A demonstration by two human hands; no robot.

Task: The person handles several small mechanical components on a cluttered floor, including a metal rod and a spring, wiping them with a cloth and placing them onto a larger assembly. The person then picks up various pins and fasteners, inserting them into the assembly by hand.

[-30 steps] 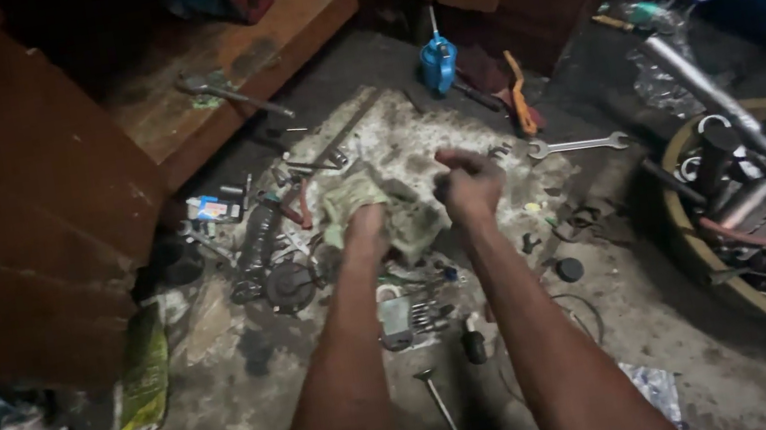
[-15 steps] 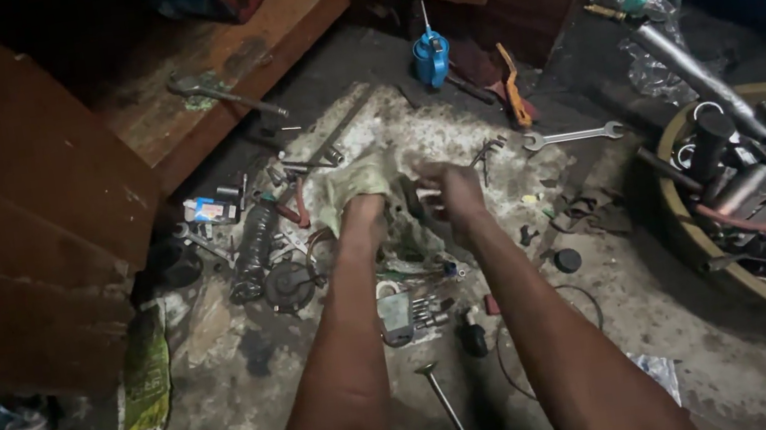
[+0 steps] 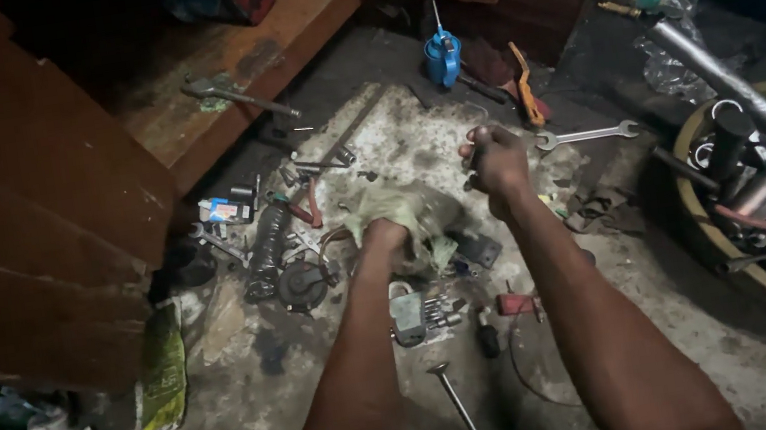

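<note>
My left hand (image 3: 388,234) is wrapped in a dirty greenish rag (image 3: 409,216), low over a light cloth (image 3: 412,140) spread on the concrete floor. My right hand (image 3: 494,160) is raised beside it, fingers closed round a small dark part (image 3: 475,153) that is mostly hidden in the grip. Around both hands lie small engine parts, sockets (image 3: 438,310) and a round dark metal piece (image 3: 301,286). An engine valve (image 3: 456,404) lies between my forearms near the bottom.
A silver open-ended spanner (image 3: 589,136) lies right of my right hand. A blue oil can (image 3: 442,56) and orange pliers (image 3: 527,94) sit farther back. A round basin (image 3: 712,247) full of metal parts stands at right. Wooden boards (image 3: 13,179) rise at left, with a wrench (image 3: 234,96) on a bench.
My right hand has lifted away from the rag to the right with a small dark part in it. My left hand stays in the rag.
</note>
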